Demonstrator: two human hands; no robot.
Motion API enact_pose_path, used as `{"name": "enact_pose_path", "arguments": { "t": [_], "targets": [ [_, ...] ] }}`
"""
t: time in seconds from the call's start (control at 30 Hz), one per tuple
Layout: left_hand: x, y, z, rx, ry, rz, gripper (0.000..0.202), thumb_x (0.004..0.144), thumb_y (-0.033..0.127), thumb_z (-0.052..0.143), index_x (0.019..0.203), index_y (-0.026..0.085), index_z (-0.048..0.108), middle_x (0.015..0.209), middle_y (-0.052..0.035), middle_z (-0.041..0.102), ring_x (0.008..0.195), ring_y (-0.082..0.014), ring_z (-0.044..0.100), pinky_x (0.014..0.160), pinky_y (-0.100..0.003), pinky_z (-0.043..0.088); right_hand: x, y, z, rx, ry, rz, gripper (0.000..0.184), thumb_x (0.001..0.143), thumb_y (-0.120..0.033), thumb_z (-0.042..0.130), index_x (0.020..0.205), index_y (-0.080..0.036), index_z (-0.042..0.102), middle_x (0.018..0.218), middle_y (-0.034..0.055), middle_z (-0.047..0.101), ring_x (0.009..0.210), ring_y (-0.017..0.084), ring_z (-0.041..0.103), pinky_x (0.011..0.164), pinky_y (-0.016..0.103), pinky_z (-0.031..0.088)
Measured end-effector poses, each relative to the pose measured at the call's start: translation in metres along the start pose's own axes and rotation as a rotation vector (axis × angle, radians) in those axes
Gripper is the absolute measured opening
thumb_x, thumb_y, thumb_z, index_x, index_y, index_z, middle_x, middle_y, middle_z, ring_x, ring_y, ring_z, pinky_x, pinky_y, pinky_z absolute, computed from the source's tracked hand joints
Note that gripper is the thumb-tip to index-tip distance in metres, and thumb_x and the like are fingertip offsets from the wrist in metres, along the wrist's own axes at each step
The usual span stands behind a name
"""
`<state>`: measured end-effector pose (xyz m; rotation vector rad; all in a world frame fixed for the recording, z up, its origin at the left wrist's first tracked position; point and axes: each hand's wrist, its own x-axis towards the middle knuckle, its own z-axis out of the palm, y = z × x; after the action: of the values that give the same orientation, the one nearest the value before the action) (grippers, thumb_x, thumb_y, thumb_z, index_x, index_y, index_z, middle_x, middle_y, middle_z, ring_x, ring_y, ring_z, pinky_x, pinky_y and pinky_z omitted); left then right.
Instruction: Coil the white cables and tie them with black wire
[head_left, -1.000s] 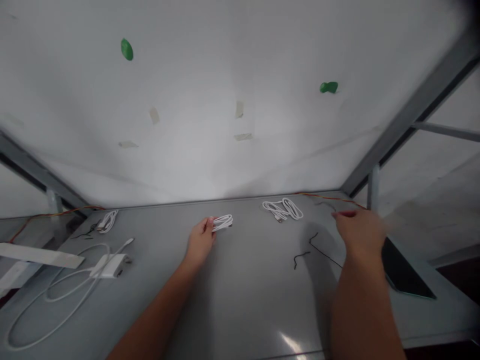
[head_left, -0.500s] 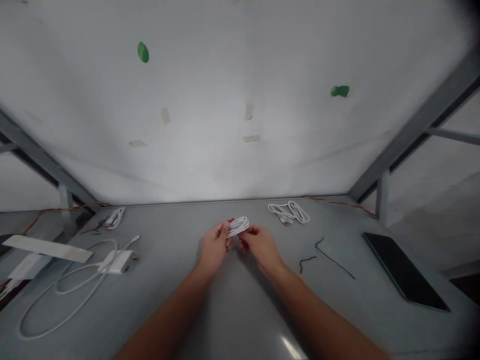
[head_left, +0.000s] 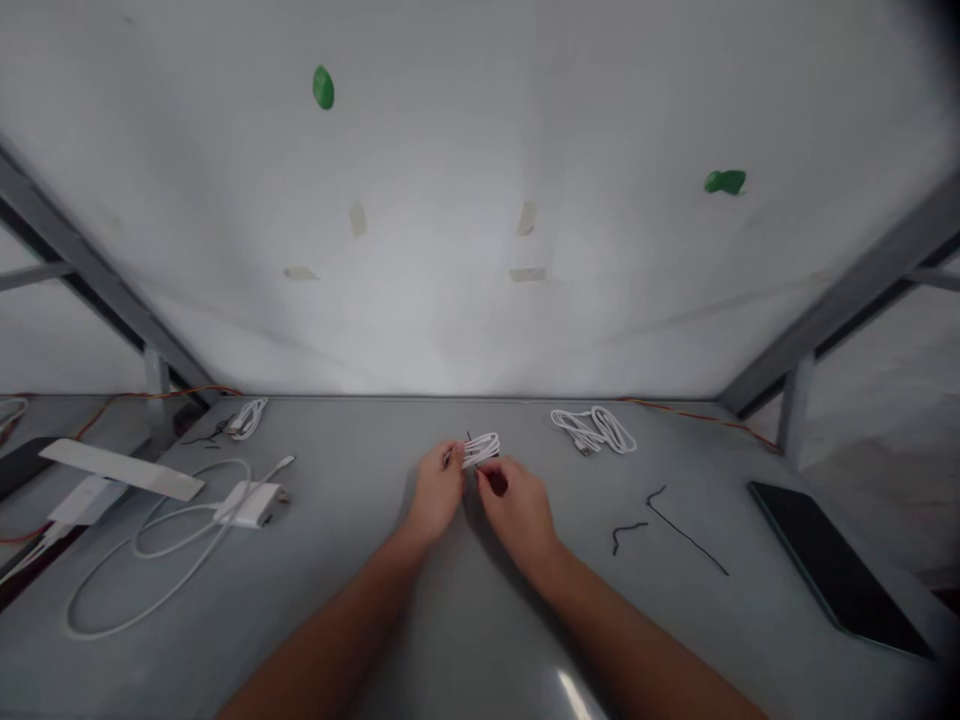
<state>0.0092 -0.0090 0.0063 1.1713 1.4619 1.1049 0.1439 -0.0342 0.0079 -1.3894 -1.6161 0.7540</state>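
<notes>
A small coiled white cable [head_left: 482, 449] is held above the middle of the grey table by my left hand [head_left: 439, 490], whose thumb and fingers close on its left end. A thin black twist tie [head_left: 469, 436] sticks up behind the coil, and its lower end shows near my right fingertips. My right hand [head_left: 517, 505] is just right of and below the coil, thumb and forefinger pinched on that lower end. Part of the tie is hidden behind the cable. Two loose black twist ties [head_left: 686, 537] [head_left: 628, 531] lie to the right of my right hand.
Another bundled white cable [head_left: 594, 430] lies at the back right, and one more [head_left: 247, 420] at the back left. A white charger [head_left: 251, 503] with a looped cord is on the left, near a white strip [head_left: 124, 469]. A dark phone [head_left: 836, 565] lies far right.
My right hand has drawn slightly down from the coil and now pinches the tie, which has come into view. The whole view has shifted a little, moving the table items rightward.
</notes>
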Motion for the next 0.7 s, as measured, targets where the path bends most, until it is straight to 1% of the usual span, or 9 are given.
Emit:
{"name": "enact_pose_path", "arguments": {
  "t": [0.07, 0.13, 0.23, 0.3, 0.37, 0.43, 0.53, 0.6, 0.7],
  "targets": [
    [0.0, 0.002, -0.001, 0.115, 0.06, 0.058, 0.028, 0.099, 0.035, 0.05, 0.096, 0.017, 0.071, 0.073, -0.0029, 0.067, 0.064, -0.0172, 0.061, 0.063, -0.028, 0.047, 0.0, 0.001, -0.001, -0.066, -0.021, -0.121, 0.008, 0.089, -0.024, 0.059, 0.084, -0.025, 0.066, 0.089, 0.0084, 0.069, 0.083, 0.026, 0.062, 0.081, 0.037, 0.048],
    [-0.001, 0.003, -0.001, 0.224, 0.102, 0.13, 0.024, 0.099, 0.029, 0.051, 0.092, 0.017, 0.071, 0.085, -0.0069, 0.073, 0.077, -0.0201, 0.067, 0.074, -0.031, 0.05, 0.001, 0.002, -0.002, -0.118, -0.04, -0.244, 0.009, 0.092, -0.022, 0.057, 0.087, -0.025, 0.064, 0.09, 0.009, 0.067, 0.082, 0.024, 0.062, 0.077, 0.035, 0.046],
    [-0.005, 0.004, -0.001, 0.357, 0.101, 0.22, 0.024, 0.101, 0.027, 0.049, 0.094, 0.018, 0.07, 0.094, -0.0085, 0.075, 0.087, -0.0212, 0.069, 0.083, -0.032, 0.051, 0.002, 0.004, -0.005, -0.268, -0.068, -0.387, 0.014, 0.097, -0.018, 0.05, 0.089, -0.023, 0.061, 0.091, 0.0092, 0.065, 0.075, 0.022, 0.059, 0.069, 0.032, 0.044],
    [-0.009, 0.005, -0.001, 0.454, 0.094, 0.274, 0.025, 0.103, 0.027, 0.047, 0.097, 0.018, 0.069, 0.097, -0.0085, 0.075, 0.09, -0.0212, 0.069, 0.085, -0.033, 0.051, 0.003, 0.005, -0.009, -0.392, -0.087, -0.47, 0.016, 0.095, -0.013, 0.047, 0.091, -0.02, 0.06, 0.091, 0.0101, 0.063, 0.074, 0.022, 0.057, 0.068, 0.032, 0.045],
    [-0.012, 0.005, 0.0, 0.545, 0.072, 0.316, 0.026, 0.104, 0.026, 0.044, 0.1, 0.018, 0.068, 0.099, -0.0097, 0.075, 0.092, -0.0216, 0.069, 0.087, -0.033, 0.05, 0.006, 0.004, -0.014, -0.487, -0.099, -0.541, 0.017, 0.091, -0.007, 0.048, 0.092, -0.019, 0.06, 0.092, 0.0113, 0.063, 0.078, 0.024, 0.057, 0.071, 0.034, 0.048],
    [-0.015, 0.005, 0.001, 0.615, 0.03, 0.345, 0.028, 0.105, 0.024, 0.041, 0.102, 0.018, 0.068, 0.101, -0.011, 0.074, 0.093, -0.0222, 0.069, 0.088, -0.034, 0.05, 0.01, 0.003, -0.019, -0.517, -0.096, -0.596, 0.022, 0.085, -0.001, 0.05, 0.094, -0.018, 0.061, 0.096, 0.0128, 0.063, 0.086, 0.025, 0.058, 0.078, 0.037, 0.051],
    [-0.018, 0.005, 0.001, 0.708, -0.061, 0.394, 0.028, 0.103, 0.015, 0.039, 0.1, 0.018, 0.067, 0.101, -0.0108, 0.072, 0.091, -0.0219, 0.068, 0.086, -0.034, 0.05, 0.015, 0.003, -0.023, -0.482, -0.092, -0.671, 0.034, 0.078, 0.005, 0.05, 0.101, -0.016, 0.061, 0.115, 0.0173, 0.063, 0.106, 0.028, 0.059, 0.093, 0.04, 0.053],
    [-0.02, 0.006, 0.001, 0.756, -0.122, 0.419, 0.028, 0.098, 0.008, 0.04, 0.101, 0.018, 0.066, 0.101, -0.0104, 0.07, 0.09, -0.0215, 0.067, 0.086, -0.034, 0.05, 0.016, 0.004, -0.024, -0.465, -0.11, -0.698, 0.041, 0.075, 0.008, 0.048, 0.106, -0.016, 0.061, 0.123, 0.0175, 0.063, 0.114, 0.027, 0.058, 0.1, 0.041, 0.052],
    [-0.022, 0.007, -0.001, 0.765, -0.164, 0.442, 0.032, 0.093, 0.002, 0.04, 0.107, 0.017, 0.065, 0.105, -0.0112, 0.069, 0.095, -0.0226, 0.066, 0.089, -0.036, 0.05, 0.017, 0.008, -0.023, -0.495, -0.137, -0.664, 0.043, 0.074, 0.009, 0.046, 0.103, -0.018, 0.061, 0.11, 0.0132, 0.067, 0.105, 0.026, 0.061, 0.095, 0.039, 0.053]
  ]
}}
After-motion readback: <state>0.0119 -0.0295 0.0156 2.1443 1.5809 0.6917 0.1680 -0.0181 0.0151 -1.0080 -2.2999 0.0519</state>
